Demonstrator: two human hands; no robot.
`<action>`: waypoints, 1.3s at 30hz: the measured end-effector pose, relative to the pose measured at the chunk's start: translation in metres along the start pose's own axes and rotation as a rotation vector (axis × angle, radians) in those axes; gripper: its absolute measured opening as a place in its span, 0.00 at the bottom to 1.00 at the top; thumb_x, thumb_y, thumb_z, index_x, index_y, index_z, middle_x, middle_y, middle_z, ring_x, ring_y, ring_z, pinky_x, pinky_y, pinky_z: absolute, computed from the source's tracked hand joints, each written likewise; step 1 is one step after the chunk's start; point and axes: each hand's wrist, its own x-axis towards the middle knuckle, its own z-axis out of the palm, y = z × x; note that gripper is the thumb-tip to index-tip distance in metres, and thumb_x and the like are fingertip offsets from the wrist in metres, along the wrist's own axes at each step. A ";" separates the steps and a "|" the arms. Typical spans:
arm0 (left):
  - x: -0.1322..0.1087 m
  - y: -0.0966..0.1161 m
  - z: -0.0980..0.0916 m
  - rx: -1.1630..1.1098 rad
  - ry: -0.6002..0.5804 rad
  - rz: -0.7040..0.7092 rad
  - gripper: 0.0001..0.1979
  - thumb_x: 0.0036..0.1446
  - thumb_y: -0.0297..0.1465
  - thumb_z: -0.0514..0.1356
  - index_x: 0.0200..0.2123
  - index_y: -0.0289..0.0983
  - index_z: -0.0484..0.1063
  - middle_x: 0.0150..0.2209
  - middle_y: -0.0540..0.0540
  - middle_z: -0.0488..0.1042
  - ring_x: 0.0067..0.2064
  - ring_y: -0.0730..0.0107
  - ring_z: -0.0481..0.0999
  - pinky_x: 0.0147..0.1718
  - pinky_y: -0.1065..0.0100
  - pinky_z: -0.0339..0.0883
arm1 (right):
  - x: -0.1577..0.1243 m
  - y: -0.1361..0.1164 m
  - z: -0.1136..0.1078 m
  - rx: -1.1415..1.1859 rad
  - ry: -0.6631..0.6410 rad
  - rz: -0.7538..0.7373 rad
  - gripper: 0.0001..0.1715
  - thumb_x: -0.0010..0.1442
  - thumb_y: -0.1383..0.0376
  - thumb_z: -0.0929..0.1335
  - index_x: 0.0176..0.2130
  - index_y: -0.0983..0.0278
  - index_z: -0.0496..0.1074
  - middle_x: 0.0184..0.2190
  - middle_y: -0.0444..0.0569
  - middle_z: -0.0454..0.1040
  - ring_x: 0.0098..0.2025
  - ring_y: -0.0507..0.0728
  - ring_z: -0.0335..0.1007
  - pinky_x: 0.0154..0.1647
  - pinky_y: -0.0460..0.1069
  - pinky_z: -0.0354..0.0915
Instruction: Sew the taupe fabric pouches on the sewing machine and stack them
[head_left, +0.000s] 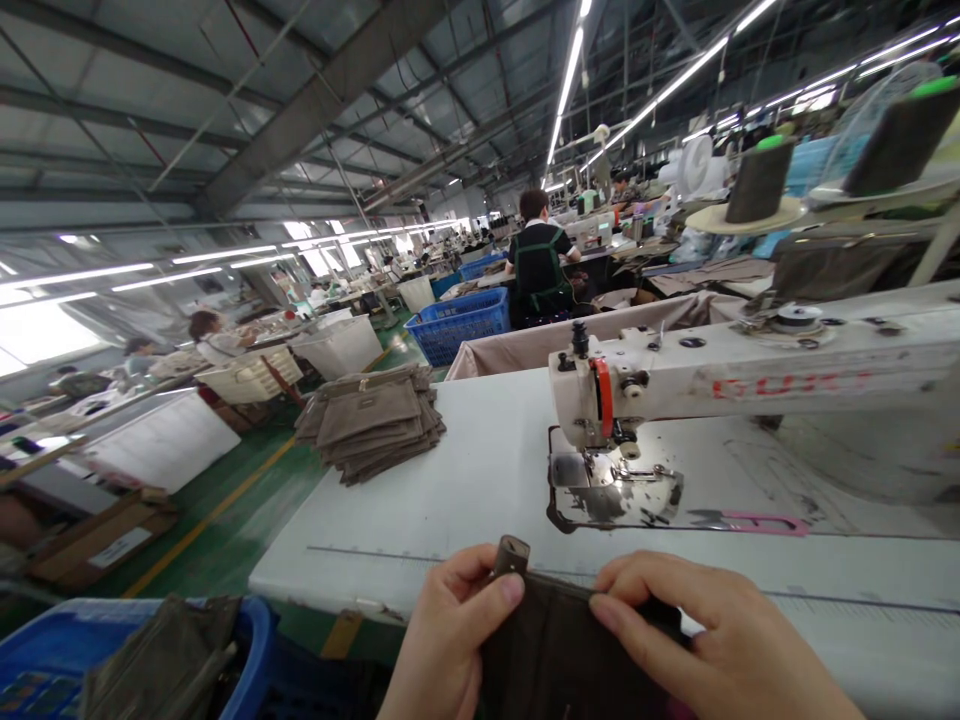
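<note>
Both hands hold a dark brown fabric piece at the front edge of the white sewing table. My left hand pinches its upper left corner, where a small folded tab sticks up. The thumb and fingers of my right hand grip the top edge farther right. Beyond the hands stands a white sewing machine with an orange-red strip; its needle area is above a metal plate. The lower part of the fabric runs out of view.
Brown fabric pieces are stacked at the table's left. Pink-handled snips lie by the machine. A blue basket with brown fabric stands lower left. Thread cones are at upper right. A person sits beyond a cloth-lined bin.
</note>
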 end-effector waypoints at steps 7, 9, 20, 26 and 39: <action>0.002 -0.004 -0.001 0.041 -0.057 0.009 0.13 0.45 0.36 0.70 0.26 0.33 0.73 0.22 0.51 0.68 0.24 0.75 0.66 0.29 0.71 0.64 | 0.003 0.001 0.003 -0.026 -0.033 -0.013 0.10 0.62 0.61 0.65 0.28 0.57 0.69 0.28 0.40 0.75 0.30 0.53 0.72 0.31 0.47 0.67; 0.004 -0.005 -0.005 0.077 -0.092 -0.007 0.13 0.48 0.37 0.69 0.27 0.33 0.72 0.23 0.50 0.67 0.25 0.74 0.66 0.28 0.71 0.62 | 0.004 0.002 0.004 -0.054 -0.045 0.000 0.08 0.60 0.63 0.66 0.28 0.58 0.68 0.27 0.40 0.75 0.29 0.53 0.71 0.30 0.47 0.66; 0.089 0.026 -0.020 1.120 -0.466 -0.058 0.12 0.52 0.39 0.60 0.27 0.35 0.70 0.22 0.53 0.65 0.24 0.73 0.62 0.23 0.73 0.56 | 0.023 0.026 0.035 -0.180 -0.338 -0.378 0.20 0.59 0.75 0.64 0.47 0.55 0.72 0.37 0.37 0.78 0.36 0.48 0.74 0.36 0.40 0.64; 0.179 -0.003 0.022 1.414 -0.308 0.311 0.04 0.48 0.29 0.65 0.26 0.37 0.73 0.30 0.47 0.72 0.39 0.59 0.70 0.41 0.64 0.61 | 0.073 0.074 0.040 -0.579 -0.196 -0.407 0.05 0.61 0.70 0.67 0.33 0.64 0.73 0.37 0.50 0.74 0.41 0.59 0.69 0.43 0.52 0.64; 0.165 -0.042 0.040 1.511 -0.442 0.689 0.11 0.61 0.26 0.56 0.47 0.39 0.72 0.47 0.44 0.73 0.52 0.59 0.70 0.55 0.58 0.62 | 0.065 0.123 -0.002 -0.614 -0.061 -0.440 0.12 0.63 0.73 0.63 0.42 0.64 0.73 0.42 0.51 0.76 0.46 0.57 0.71 0.49 0.52 0.65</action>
